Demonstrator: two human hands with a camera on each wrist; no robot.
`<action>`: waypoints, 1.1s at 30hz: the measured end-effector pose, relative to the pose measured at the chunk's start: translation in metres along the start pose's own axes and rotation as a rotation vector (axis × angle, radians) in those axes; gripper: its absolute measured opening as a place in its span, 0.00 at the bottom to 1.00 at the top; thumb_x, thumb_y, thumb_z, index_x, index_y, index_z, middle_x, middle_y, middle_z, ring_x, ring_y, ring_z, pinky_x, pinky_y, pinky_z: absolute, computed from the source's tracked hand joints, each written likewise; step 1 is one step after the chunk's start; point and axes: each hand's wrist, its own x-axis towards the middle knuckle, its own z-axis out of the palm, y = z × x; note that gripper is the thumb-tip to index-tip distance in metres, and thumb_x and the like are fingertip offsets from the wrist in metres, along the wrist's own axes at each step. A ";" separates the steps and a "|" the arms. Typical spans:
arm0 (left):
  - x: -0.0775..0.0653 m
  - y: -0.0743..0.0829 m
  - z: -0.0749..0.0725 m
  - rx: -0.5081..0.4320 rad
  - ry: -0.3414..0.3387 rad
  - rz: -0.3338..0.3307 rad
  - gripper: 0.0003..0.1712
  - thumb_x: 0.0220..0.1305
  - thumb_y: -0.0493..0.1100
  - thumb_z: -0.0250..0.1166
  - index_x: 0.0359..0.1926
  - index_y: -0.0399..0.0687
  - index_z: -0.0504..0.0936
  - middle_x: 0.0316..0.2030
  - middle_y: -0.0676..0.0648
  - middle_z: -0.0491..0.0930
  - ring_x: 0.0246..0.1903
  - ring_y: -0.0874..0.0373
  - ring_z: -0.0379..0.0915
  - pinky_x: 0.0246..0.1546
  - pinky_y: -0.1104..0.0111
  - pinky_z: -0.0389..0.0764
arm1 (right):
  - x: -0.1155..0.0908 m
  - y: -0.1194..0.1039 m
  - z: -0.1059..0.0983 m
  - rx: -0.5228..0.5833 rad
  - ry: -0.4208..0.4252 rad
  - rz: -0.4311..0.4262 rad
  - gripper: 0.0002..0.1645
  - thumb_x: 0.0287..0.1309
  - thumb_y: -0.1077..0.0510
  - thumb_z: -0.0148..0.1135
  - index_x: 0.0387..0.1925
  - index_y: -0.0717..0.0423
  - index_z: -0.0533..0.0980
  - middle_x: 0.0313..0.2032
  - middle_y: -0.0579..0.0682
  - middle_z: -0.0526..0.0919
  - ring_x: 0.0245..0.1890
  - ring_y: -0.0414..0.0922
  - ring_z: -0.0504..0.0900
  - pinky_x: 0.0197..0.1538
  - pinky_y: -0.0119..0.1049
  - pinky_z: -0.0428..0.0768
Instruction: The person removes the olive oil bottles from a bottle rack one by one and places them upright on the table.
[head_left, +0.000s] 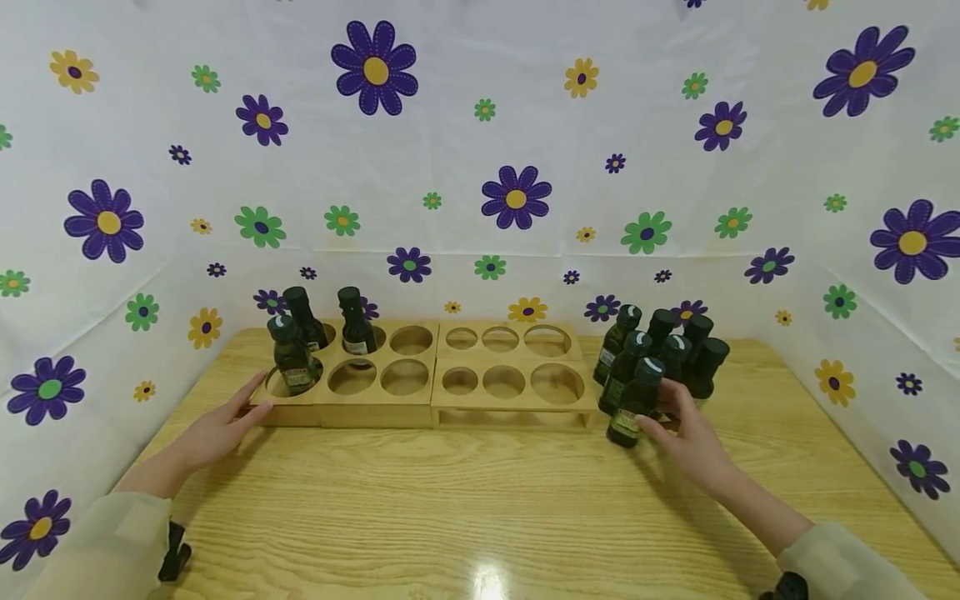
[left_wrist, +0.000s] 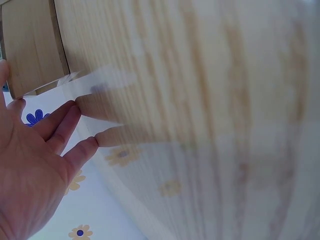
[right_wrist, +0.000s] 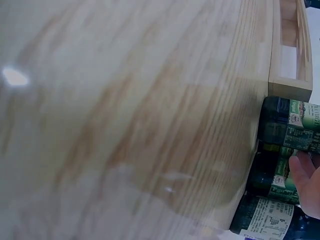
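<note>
My left hand [head_left: 216, 433] rests at the front left corner of a wooden bottle rack [head_left: 375, 415], thumb along its front face and fingers beside its left end. In the left wrist view, straight fingertips touch the wooden surface beside the rack. A dark green bottle [head_left: 292, 362] leans in the front left hole; two more bottles, a back left one [head_left: 306, 321] and a back middle one [head_left: 357, 323], stand behind it. At the right, my right hand [head_left: 693, 437] grips the frontmost dark green bottle [head_left: 636, 404], thumb beside its label. That bottle is slightly tilted.
Several similar bottles [head_left: 701, 375] are clustered behind the right hand. A second wooden rack [head_left: 517, 419] with round holes and an open front adjoins the first, its right end close to the cluster. Flower-patterned cloth [head_left: 450, 158] surrounds the wooden table [head_left: 420, 508].
</note>
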 end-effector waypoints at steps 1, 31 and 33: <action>0.000 0.000 0.000 0.000 0.002 -0.001 0.43 0.76 0.61 0.42 0.77 0.48 0.33 0.62 0.21 0.63 0.55 0.23 0.65 0.47 0.37 0.68 | 0.000 0.000 -0.001 0.005 -0.001 0.002 0.32 0.63 0.66 0.62 0.63 0.74 0.58 0.52 0.69 0.73 0.49 0.61 0.75 0.46 0.38 0.78; 0.000 -0.001 0.000 0.003 0.007 -0.002 0.43 0.76 0.62 0.42 0.77 0.48 0.34 0.61 0.22 0.65 0.53 0.23 0.66 0.47 0.38 0.68 | -0.008 -0.061 0.040 0.152 0.044 -0.326 0.32 0.49 0.77 0.68 0.56 0.61 0.70 0.46 0.52 0.80 0.45 0.41 0.79 0.40 0.34 0.79; 0.000 -0.001 0.001 0.003 0.011 -0.003 0.43 0.76 0.62 0.42 0.77 0.47 0.35 0.61 0.22 0.65 0.53 0.24 0.67 0.47 0.38 0.69 | -0.003 -0.067 0.049 0.171 0.013 -0.340 0.31 0.50 0.75 0.68 0.56 0.60 0.70 0.46 0.54 0.80 0.45 0.44 0.79 0.40 0.39 0.80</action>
